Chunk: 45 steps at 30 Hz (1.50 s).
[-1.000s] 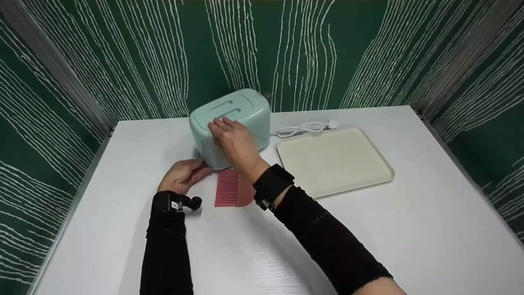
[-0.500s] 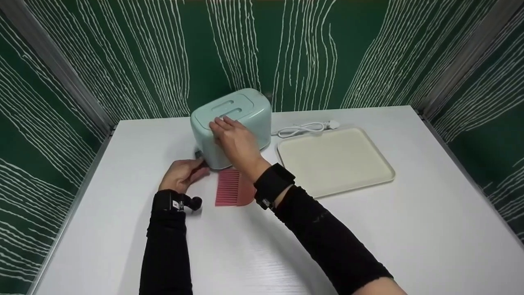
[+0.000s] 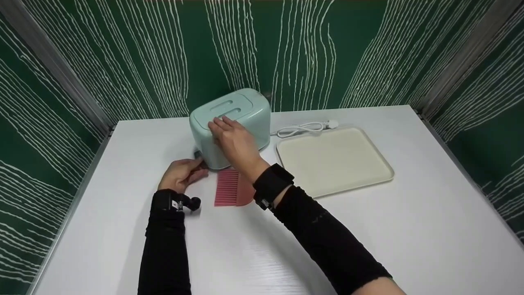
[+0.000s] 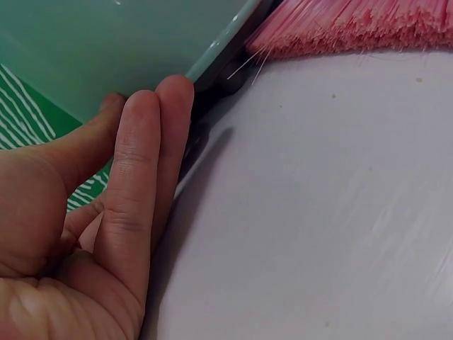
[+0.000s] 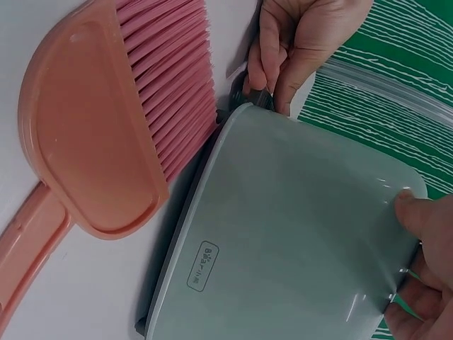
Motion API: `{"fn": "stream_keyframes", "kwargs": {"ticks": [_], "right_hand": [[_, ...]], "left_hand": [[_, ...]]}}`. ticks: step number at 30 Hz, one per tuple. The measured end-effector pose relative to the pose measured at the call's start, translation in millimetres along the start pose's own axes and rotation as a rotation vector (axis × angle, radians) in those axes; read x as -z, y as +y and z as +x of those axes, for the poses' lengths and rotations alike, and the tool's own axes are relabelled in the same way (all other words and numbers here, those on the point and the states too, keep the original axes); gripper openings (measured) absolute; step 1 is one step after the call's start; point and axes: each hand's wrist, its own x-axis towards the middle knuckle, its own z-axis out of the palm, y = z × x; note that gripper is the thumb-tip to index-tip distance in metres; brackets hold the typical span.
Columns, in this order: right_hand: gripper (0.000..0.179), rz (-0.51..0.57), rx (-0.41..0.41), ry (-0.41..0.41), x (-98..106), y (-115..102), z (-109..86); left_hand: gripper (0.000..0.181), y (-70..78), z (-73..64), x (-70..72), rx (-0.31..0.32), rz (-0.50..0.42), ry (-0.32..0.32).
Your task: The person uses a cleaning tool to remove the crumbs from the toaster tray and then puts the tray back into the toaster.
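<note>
A mint-green toaster [image 3: 257,127] with two long recesses in its top stands at the back of the table. My right hand [image 3: 237,145] holds its upper front edge; in the right wrist view the thumb [image 5: 410,205] rests on the front face and the fingers reach over the top. My left hand [image 3: 180,174] is at the toaster's low left end. There, in the right wrist view, its thumb and finger pinch a small dark knob [image 5: 262,98]. A brush [image 5: 92,127] with pink bristles lies flat right in front of the toaster, partly behind my right wrist in the head view.
A cream rectangular tray [image 3: 335,159] lies on the white table [image 3: 425,229], right of the toaster. Behind it is a bundled white power cord [image 3: 301,129] with its plug. Green walls with white streaks [image 3: 163,53] enclose the back and sides.
My left hand's fingers have drawn slightly left, away from the toaster's front corner, and a dark part shows above them. My right hand and the toaster have stayed in place.
</note>
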Motion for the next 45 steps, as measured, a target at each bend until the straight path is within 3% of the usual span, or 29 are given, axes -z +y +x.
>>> {"fn": "stream_keyframes", "kwargs": {"ticks": [25,32,39,45], "right_hand": [[0.04,-0.047,-0.016,0.006,-1.2,-2.4,-1.1],[0.038,-0.035,-0.01,0.014,0.4,-3.2,-0.8],[0.039,-0.036,0.002,0.01,0.7,-3.5,-1.6],[0.041,-0.049,-0.006,0.0,-0.2,-4.2,-1.0]], "left_hand": [[0.013,0.7,-0.2,0.0,0.002,-0.053,0.04],[0.018,1.3,-1.2,0.4,-0.032,0.008,0.096],[0.026,4.2,-2.2,2.1,-0.018,0.1,0.165],[0.027,5.3,-1.6,2.5,-0.023,0.145,0.15]]}}
